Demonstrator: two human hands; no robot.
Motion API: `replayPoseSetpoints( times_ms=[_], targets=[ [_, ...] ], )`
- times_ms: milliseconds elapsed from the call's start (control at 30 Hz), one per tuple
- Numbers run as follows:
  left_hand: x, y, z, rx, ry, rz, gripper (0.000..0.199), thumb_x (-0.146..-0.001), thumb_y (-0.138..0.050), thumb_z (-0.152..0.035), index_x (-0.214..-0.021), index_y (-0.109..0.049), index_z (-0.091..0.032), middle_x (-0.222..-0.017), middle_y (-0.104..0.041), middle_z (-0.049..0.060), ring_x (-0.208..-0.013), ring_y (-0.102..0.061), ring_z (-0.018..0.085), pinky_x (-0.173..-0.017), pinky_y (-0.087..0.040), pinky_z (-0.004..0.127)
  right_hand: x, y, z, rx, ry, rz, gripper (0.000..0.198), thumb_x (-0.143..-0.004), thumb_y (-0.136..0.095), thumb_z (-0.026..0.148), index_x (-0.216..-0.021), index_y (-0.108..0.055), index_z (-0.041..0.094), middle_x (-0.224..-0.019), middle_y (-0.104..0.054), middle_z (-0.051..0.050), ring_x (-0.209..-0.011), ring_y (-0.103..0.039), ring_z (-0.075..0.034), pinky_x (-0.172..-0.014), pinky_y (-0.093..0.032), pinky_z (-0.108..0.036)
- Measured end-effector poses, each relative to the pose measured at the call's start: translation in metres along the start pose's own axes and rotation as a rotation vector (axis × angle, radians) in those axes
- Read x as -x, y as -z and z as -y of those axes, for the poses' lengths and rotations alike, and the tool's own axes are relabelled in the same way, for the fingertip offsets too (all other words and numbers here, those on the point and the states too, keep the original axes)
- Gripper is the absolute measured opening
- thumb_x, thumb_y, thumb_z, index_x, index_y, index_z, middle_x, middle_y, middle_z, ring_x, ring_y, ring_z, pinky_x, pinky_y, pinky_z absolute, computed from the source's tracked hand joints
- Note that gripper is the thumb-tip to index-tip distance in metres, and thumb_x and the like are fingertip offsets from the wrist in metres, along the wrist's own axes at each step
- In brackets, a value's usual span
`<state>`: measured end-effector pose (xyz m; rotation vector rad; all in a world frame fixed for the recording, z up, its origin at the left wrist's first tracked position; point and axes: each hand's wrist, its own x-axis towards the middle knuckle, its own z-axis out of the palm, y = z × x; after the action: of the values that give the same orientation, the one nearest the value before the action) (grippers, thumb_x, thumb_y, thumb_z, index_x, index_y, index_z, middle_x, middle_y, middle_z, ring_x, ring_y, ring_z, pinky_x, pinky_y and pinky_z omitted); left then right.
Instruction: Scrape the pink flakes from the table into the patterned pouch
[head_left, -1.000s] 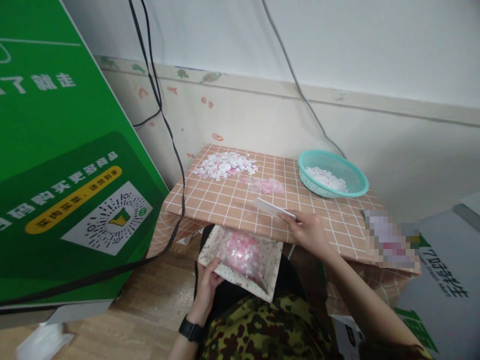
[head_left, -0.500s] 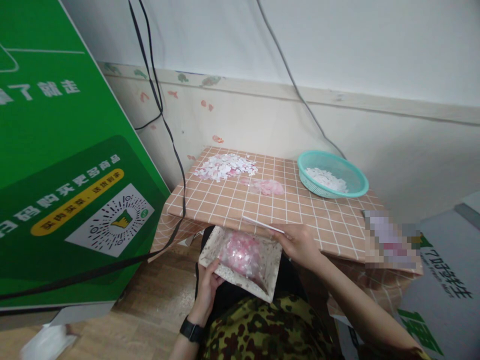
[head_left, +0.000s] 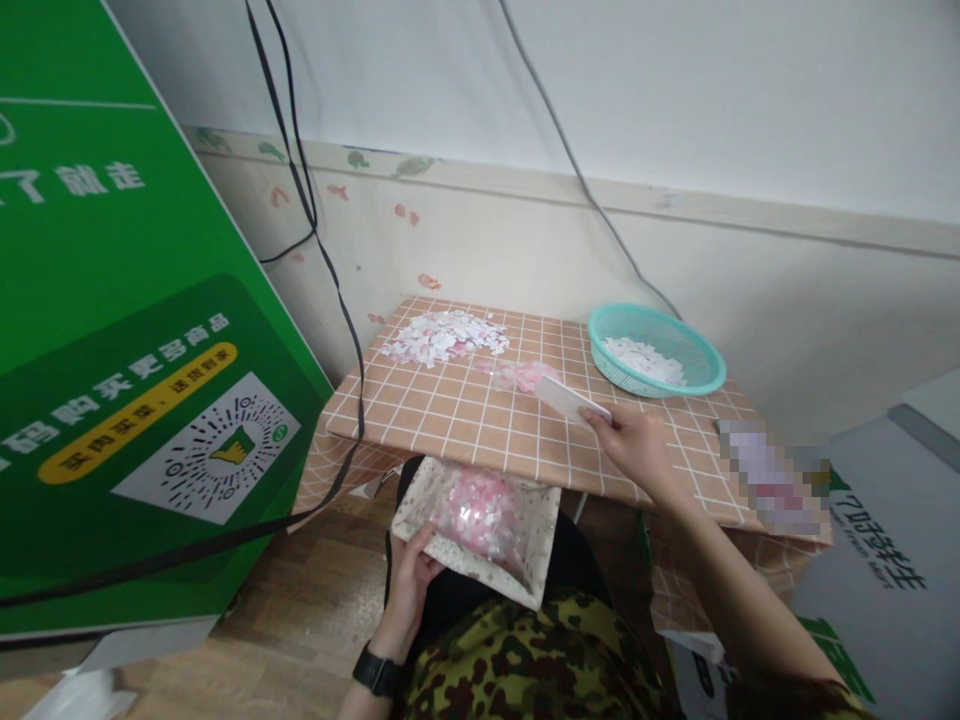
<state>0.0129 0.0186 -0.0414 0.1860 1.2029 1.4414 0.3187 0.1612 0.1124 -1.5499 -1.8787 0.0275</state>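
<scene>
My left hand [head_left: 411,580] is closed on the near left edge of a speckled, shallow square tray [head_left: 536,530] just below the table's front edge. In the tray lie pink and white pieces with shiny clear plastic [head_left: 480,508]. My right hand [head_left: 634,440] pinches one end of a flat white rectangular piece, perhaps a scraper or card [head_left: 568,400], held over the table. Its far end is close to a small flat heap of pink pieces [head_left: 526,375]. Farther left is a larger pile of white and pink flakes [head_left: 446,337].
A teal plastic basket [head_left: 697,375] with white pieces inside stands at the table's back right. The checked tablecloth [head_left: 457,420] hangs over the front edge. A green sign [head_left: 142,330] with a black strap [head_left: 337,270] stands left; a grey box [head_left: 892,500] is at right.
My right hand has lifted the white flat piece from above the tray and moved it forward over the table, towards the pink heap. My left hand keeps the tray nearly in place.
</scene>
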Motion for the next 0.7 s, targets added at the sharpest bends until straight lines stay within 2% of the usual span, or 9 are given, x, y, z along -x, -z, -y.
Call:
replayPoseSetpoints(
  times_ms=[100, 367, 433, 567, 700],
  targets=[
    [-0.002, 0.001, 0.002, -0.006, -0.001, 0.011, 0.063, -0.076, -0.079, -0.038, -0.133, -0.054, -0.027, -0.131, -0.066, 0.01, -0.096, -0.072, 0.024, -0.081, -0.061, 0.041, -0.006, -0.009, 0.001, 0.001, 0.013, 0.025, 0.053, -0.096, -0.051, 0.056, -0.068, -0.074, 0.018, -0.049, -0.058, -0.004, -0.046, -0.052, -0.016, -0.05, -0.028, -0.029],
    [-0.005, 0.002, 0.005, -0.01, -0.004, 0.001, 0.066, -0.076, -0.078, -0.038, -0.135, -0.052, -0.027, -0.127, -0.067, 0.01, -0.094, -0.072, 0.024, -0.077, -0.062, 0.04, -0.014, -0.024, 0.008, -0.131, 0.006, 0.129, 0.044, -0.096, -0.054, 0.052, -0.09, -0.081, 0.017, -0.059, -0.066, -0.003, -0.052, -0.056, -0.016, -0.052, -0.032, -0.028],
    [-0.005, 0.002, 0.005, -0.007, -0.003, 0.007, 0.065, -0.076, -0.079, -0.038, -0.135, -0.052, -0.026, -0.126, -0.067, 0.01, -0.096, -0.072, 0.025, -0.078, -0.061, 0.04, -0.015, -0.021, 0.01, -0.147, 0.007, 0.134, 0.046, -0.096, -0.054, 0.053, -0.087, -0.08, 0.017, -0.058, -0.065, -0.003, -0.052, -0.055, -0.016, -0.052, -0.032, -0.028],
    [-0.005, 0.003, 0.006, 0.003, -0.008, -0.007, 0.061, -0.077, -0.078, -0.036, -0.132, -0.053, -0.026, -0.124, -0.068, 0.009, -0.096, -0.072, 0.024, -0.078, -0.061, 0.04, -0.016, -0.015, 0.013, -0.07, 0.002, 0.057, 0.051, -0.094, -0.054, 0.056, -0.066, -0.072, 0.017, -0.048, -0.057, -0.002, -0.046, -0.049, -0.014, -0.05, -0.028, -0.028],
    [-0.004, 0.002, 0.006, 0.004, -0.023, -0.016, 0.06, -0.076, -0.079, -0.035, -0.13, -0.054, -0.026, -0.122, -0.069, 0.009, -0.093, -0.072, 0.023, -0.078, -0.061, 0.04, -0.015, -0.016, 0.018, -0.074, 0.033, 0.083, 0.05, -0.095, -0.053, 0.054, -0.064, -0.069, 0.018, -0.05, -0.058, -0.002, -0.047, -0.051, -0.014, -0.05, -0.028, -0.029]
  ],
)
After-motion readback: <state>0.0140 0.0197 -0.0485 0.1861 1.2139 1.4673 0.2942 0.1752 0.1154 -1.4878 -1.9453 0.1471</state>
